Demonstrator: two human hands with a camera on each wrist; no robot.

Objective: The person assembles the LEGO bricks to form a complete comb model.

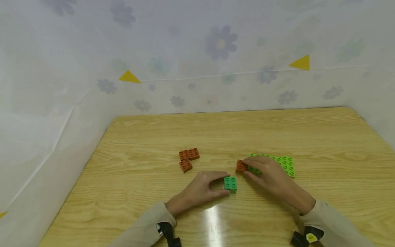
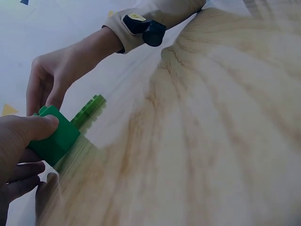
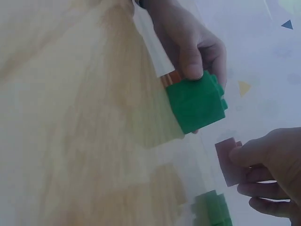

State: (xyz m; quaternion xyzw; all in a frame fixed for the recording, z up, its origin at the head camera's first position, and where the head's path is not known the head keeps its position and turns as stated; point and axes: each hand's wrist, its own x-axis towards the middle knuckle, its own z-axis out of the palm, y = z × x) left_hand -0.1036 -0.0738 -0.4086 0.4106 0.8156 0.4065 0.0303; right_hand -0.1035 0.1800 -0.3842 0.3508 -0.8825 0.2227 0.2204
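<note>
Nearest, the left hand (image 1: 197,192) curls thumb and fingertips around a small square green brick (image 1: 230,184), glossy plastic with four round studs on top, standing on the pale wood-grain table (image 1: 154,137). The thumb presses its near side, the fingers its far side. Just right of it, the right hand (image 1: 271,175) pinches a smaller orange-brown brick (image 1: 241,166) between thumb and fingertips, holding it against the left edge of a flat lime-green studded plate (image 1: 285,164) that lies under and beyond the fingers. Farther left of both hands, well apart, lie two more orange-brown bricks (image 1: 188,158), one oblong, one square. Behind the table hangs a thin floral sheet (image 1: 220,43).
</note>
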